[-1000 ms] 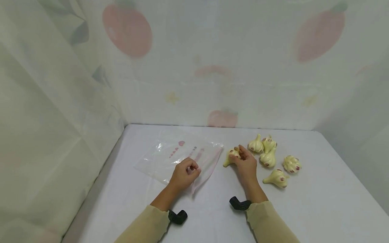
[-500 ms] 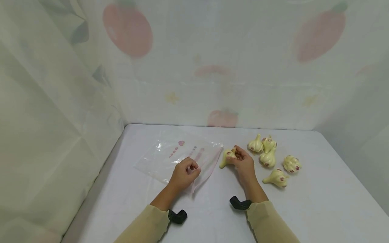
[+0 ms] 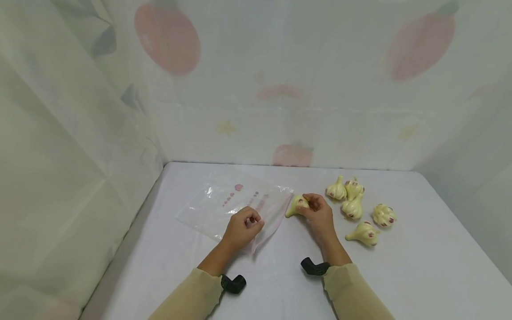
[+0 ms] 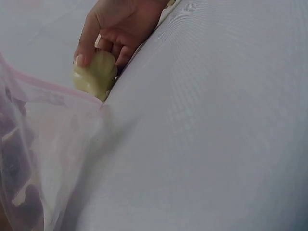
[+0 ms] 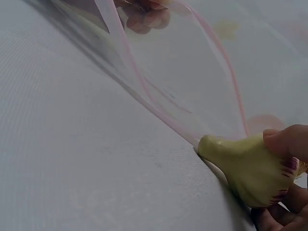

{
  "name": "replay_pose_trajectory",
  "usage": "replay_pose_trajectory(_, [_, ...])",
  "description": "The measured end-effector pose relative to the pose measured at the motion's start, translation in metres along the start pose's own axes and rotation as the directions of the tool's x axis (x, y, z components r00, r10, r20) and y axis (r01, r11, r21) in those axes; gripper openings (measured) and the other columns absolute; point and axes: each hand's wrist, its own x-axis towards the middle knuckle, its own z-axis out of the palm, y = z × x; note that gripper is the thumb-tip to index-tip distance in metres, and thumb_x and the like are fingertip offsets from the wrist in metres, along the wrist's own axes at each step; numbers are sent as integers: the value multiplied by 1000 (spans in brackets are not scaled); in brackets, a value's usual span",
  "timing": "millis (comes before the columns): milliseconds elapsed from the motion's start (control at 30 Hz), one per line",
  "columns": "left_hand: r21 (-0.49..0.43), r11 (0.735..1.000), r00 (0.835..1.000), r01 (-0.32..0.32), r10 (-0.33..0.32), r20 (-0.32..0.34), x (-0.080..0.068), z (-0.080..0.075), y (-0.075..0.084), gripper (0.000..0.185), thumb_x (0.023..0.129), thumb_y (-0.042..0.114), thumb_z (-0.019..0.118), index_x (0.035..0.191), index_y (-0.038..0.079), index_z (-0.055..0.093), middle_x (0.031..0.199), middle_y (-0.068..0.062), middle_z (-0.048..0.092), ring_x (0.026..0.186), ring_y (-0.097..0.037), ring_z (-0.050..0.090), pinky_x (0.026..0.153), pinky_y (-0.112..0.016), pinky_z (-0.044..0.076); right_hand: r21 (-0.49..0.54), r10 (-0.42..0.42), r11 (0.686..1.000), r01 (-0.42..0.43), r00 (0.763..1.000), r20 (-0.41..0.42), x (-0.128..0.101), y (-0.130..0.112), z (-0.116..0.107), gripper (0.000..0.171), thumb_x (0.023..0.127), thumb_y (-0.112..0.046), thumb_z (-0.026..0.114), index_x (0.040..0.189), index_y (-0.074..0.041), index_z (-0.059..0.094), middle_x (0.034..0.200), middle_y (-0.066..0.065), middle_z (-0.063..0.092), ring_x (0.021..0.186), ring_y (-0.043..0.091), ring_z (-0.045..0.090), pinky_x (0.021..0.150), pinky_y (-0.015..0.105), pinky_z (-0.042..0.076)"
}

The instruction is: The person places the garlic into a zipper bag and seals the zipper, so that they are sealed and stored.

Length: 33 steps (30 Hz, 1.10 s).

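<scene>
No readable words or numbers, a clear pink-edged plastic bag (image 3: 214, 214) printed with a red motif (image 3: 238, 187), a slanting row of small red marks (image 3: 232, 194) below it, further faint marks (image 3: 262, 203) to the right, all too small to read

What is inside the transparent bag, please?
Through the transparent bag, the white table shows; no object is visible inside. The left hand covers one part, hiding what is there; whether it reaches inside is unclear.

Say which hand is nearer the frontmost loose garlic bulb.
Right. Right hand, holding another bulb, is left of and beyond the frontmost loose bulb; left hand is farther left, holding the plastic bag.
</scene>
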Motion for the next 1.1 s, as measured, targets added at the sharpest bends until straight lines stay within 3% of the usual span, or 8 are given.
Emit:
replay_pose_trajectory(133, [1, 1000, 1000, 10, -10, 2, 1, 0, -1, 16, 81, 8, 74, 78, 17, 62, 77, 5, 57, 73, -16, 54, 62, -23, 45, -78, -20, 997, 23, 999, 29, 0, 0, 0, 48, 80, -4, 76, 120, -6, 49, 133, 12, 61, 112, 16, 56, 78, 12, 49])
replay_pose_trajectory(233, [2, 1000, 1000, 3, -3, -1, 2, 0, -2, 15, 81, 7, 74, 78, 16, 62, 76, 4, 57, 73, -17, 54, 62, -24, 45, -137, -36, 990, 45, 997, 66, 0, 0, 1, 57, 81, -7, 74, 131, -8, 45, 136, 12, 58, 113, 21, 57, 79, 14, 48])
replay_pose_trajectory(333, [4, 1000, 1000, 2, -2, -3, 2, 0, -2, 15, 81, 8, 74, 78, 15, 62, 76, 4, 57, 72, -17, 54, 62, -24, 45, -237, -52, 969, 73, 994, 92, -1, -1, 1, 65, 82, -12, 72, 141, -11, 44, 135, 13, 57, 110, 24, 58, 79, 17, 47])
replay_pose_trajectory(433, [11, 1000, 1000, 21, -21, -2, 2, 0, -2, 15, 81, 9, 74, 78, 17, 62, 76, 5, 56, 72, -15, 53, 62, -24, 45, -311, -64, 946, 92, 993, 99, -3, 0, 0, 62, 83, -18, 73, 141, -14, 49, 130, 12, 58, 104, 24, 57, 77, 22, 47])
replay_pose_trajectory(733, [22, 999, 999, 48, -48, 3, 1, -1, 0, 13, 81, 10, 74, 78, 17, 63, 77, 5, 56, 72, -15, 53, 63, -24, 46, -295, -184, 928, 227, 969, 165, -10, -4, 4, 54, 80, -18, 80, 129, -21, 59, 113, 10, 56, 66, 16, 53, 60, 24, 48])
replay_pose_trajectory(900, [14, 999, 999, 35, -35, -1, 1, 0, 2, 13, 81, 10, 74, 78, 17, 63, 77, 4, 56, 72, -17, 54, 63, -25, 46, -306, -194, 913, 269, 947, 255, -16, -2, 15, 58, 74, -20, 86, 124, -21, 57, 124, 4, 58, 69, 17, 55, 64, 24, 49])
replay_pose_trajectory(1100, [12, 999, 999, 41, -41, 0, 0, 1, 1, 14, 80, 10, 74, 78, 17, 63, 77, 3, 57, 71, -18, 54, 62, -25, 46, -305, -285, 875, 376, 909, 302, -22, -1, 22, 44, 73, -14, 87, 106, -12, 57, 132, 6, 59, 96, 20, 58, 73, 24, 52])
